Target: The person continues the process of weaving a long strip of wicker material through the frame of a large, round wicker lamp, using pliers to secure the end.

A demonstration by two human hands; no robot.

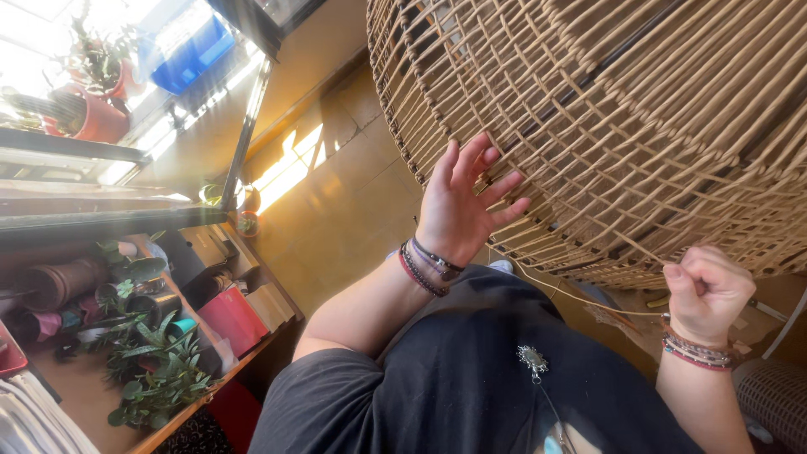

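Wicker frame [639, 109] meets spread left-hand fingers [471, 168]; right hand [709, 290] grips strand [588, 298].

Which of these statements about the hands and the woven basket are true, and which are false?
1. The left hand lies open on the basket. True.
2. The right hand is spread flat. False: it is a fist, pulling a thin strand.
3. Both wrists wear bracelets. True.
4. The basket is blue plastic. False: it is tan wicker.
5. Plants stand on a shelf at the left. True.
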